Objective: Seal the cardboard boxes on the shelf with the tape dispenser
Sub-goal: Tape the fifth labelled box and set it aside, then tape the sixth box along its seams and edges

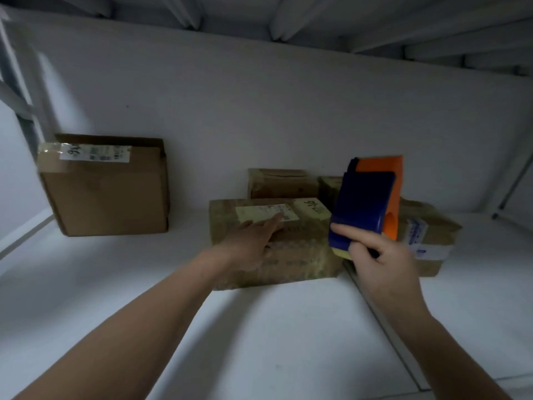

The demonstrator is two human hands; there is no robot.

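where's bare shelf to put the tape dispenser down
Bare shelf lies between the left box and the middle box under the left hand, and along the front. It is crowded behind and right of the middle box, around the right box.

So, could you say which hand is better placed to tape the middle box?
Right hand: it grips the blue-and-orange plastic tape dispenser beside the brown cardboard box; left hand rests on it.

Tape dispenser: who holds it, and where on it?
Right hand grips the tape dispenser by its blue lower end; left hand lies flat on a box.
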